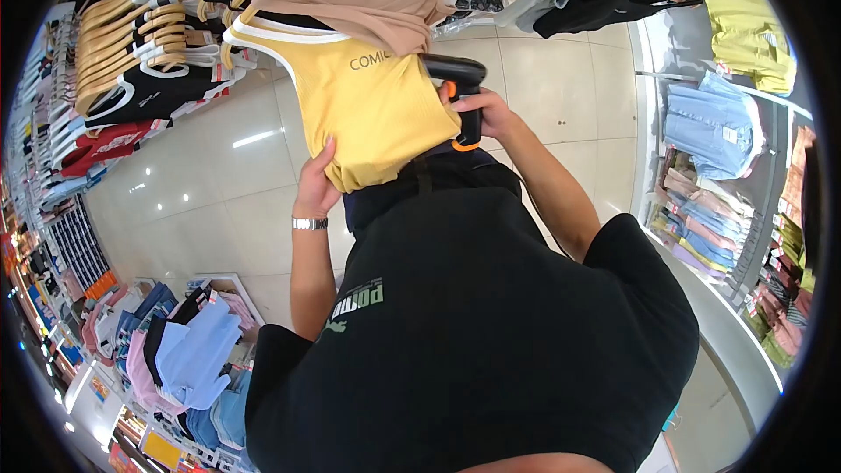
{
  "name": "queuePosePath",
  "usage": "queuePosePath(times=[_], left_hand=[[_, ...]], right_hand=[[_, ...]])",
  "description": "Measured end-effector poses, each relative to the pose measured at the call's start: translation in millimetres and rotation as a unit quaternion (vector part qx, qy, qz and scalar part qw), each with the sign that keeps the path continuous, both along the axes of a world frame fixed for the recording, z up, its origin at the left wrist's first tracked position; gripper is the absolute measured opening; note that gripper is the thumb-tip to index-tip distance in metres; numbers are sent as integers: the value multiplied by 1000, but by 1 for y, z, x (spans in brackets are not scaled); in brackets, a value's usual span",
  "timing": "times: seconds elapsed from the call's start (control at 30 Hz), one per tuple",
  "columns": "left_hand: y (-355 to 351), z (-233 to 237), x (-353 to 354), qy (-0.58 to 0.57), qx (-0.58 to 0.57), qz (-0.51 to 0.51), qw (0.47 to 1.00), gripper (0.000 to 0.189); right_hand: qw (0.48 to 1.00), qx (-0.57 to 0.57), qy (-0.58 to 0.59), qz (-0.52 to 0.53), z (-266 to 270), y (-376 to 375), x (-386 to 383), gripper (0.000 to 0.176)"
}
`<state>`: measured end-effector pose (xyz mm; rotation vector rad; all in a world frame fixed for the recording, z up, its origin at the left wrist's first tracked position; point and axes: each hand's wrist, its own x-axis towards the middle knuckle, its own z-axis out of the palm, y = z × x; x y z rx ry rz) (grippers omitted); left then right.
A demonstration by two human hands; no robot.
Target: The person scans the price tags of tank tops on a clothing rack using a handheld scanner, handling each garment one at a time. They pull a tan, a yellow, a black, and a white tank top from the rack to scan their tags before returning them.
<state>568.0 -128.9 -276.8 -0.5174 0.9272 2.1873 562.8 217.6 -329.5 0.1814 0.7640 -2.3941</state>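
Observation:
A yellow tank top (368,114) with white trim and dark lettering hangs from a wooden hanger in front of me. My left hand (317,182) grips its lower left edge, with the thumb on top of the cloth and the other fingers hidden. On the other side, my right hand (486,114) is wrapped round a black and orange barcode scanner (464,70). The scanner's head rests close against the right side of the yellow top. Some of my right fingers are hidden behind the scanner and the cloth.
A beige garment (368,4) hangs just behind the yellow top. More clothes on wooden hangers (136,44) are at the left, beside dark tops (166,88). Folded clothes (193,350) lie at lower left. Shirts (714,127) hang along the right wall above the tiled floor (569,88).

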Motion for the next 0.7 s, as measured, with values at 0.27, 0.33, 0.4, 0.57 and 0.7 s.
queuePosePath(times=[0.27,0.33,0.4,0.57,0.7], left_hand=[[-13,-6,-19,130,-284,-3,950,49],[-16,-8,-24,145,-338,-7,930,46],[-16,-9,-27,191,-436,-13,879,45],[-26,-9,-38,206,-497,33,842,44],[-36,-14,-41,241,-506,27,827,44]], right_hand=[[986,138,21,-93,36,34,8,37],[984,141,14,-104,39,37,7,45],[979,153,14,-137,40,37,8,45],[957,157,-21,-243,31,54,8,48],[957,162,-17,-240,29,71,2,48]])
